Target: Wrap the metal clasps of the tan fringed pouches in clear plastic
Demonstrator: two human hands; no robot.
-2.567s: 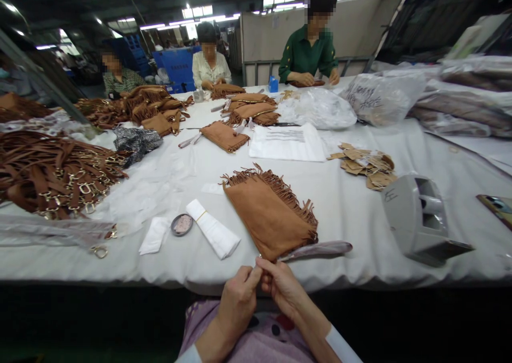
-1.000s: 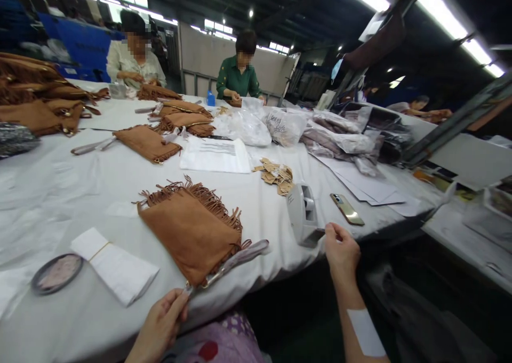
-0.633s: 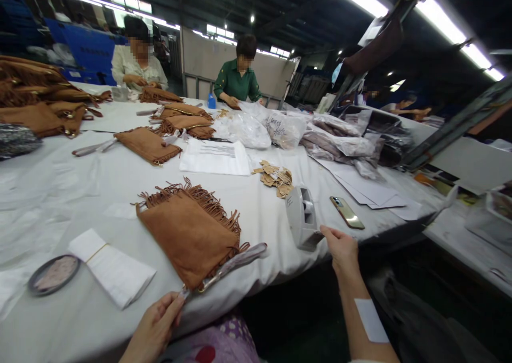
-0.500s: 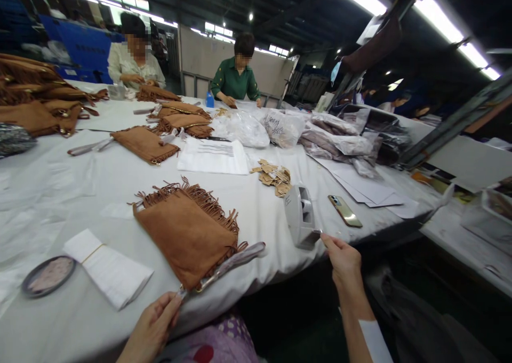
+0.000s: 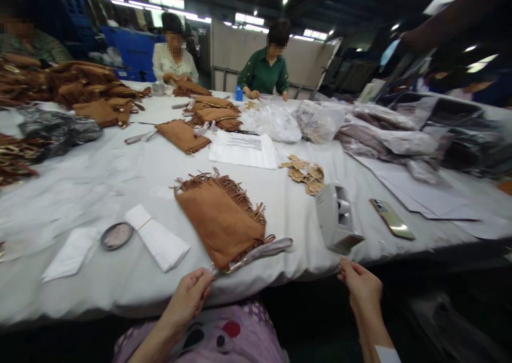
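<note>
A brown fringed bag [image 5: 220, 222] lies flat in front of me, its fringe pointing away and its plastic-wrapped wrist strap [image 5: 266, 250] stretched to the right. My left hand [image 5: 192, 291] pinches a small end at the bag's lower corner; the fingers partly hide it. Over the table's front edge, my right hand [image 5: 362, 283] is closed in a pinch, with a small clear bit of tape [image 5: 341, 258] barely showing at the fingertips. Just above that hand stands a grey tape dispenser [image 5: 335, 222], apart from the fingers.
Brown tags [image 5: 306, 175] lie behind the dispenser, a phone [image 5: 392, 219] to its right. Left are a folded white bundle [image 5: 158, 238] and a round dish [image 5: 117, 236]. More brown bags [image 5: 182, 135] and plastic-wrapped goods [image 5: 384, 131] lie farther back. Co-workers [image 5: 266, 67] work across the table.
My right hand has come away from the dispenser's cutting edge, down toward me. My left hand keeps its pinch at the bag's corner. The view has swung left.
</note>
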